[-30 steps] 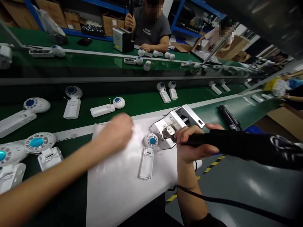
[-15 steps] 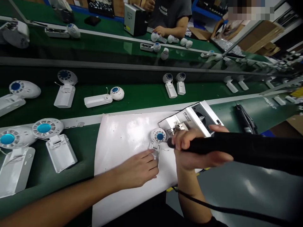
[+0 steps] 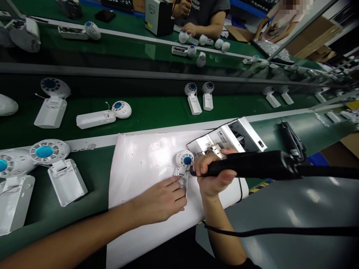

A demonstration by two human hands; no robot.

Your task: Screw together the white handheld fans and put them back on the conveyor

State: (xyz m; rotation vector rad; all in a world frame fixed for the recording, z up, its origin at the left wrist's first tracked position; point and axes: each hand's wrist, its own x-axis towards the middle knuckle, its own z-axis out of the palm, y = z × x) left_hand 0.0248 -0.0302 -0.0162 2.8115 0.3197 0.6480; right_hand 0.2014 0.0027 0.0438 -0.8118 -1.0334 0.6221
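Note:
On a white sheet point(image 3: 134, 186) lies a white device with a blue centre point(image 3: 184, 160). My left hand point(image 3: 164, 200) rests over its lower part, fingers curled together on it. My right hand point(image 3: 211, 173) is wrapped round a black corded electric screwdriver point(image 3: 252, 164), held almost level. The tool's tip end is at the device's joint, close to my left fingertips; the exact contact point is too small to make out. Just behind my right hand stands a silver screw feeder point(image 3: 227, 138).
Several white devices, one of them a sideways unit point(image 3: 97, 118), lie on the green conveyor point(image 3: 157, 108). Two more units are at the left of the bench point(image 3: 97, 177). A second black tool point(image 3: 291, 140) lies at the right. People sit across the line, one near a grey box point(image 3: 158, 16).
My right hand and the screwdriver have shifted slightly left, the tool's rear now tilted higher. Devices on the left part of the conveyor have moved left. My left hand stays on the device.

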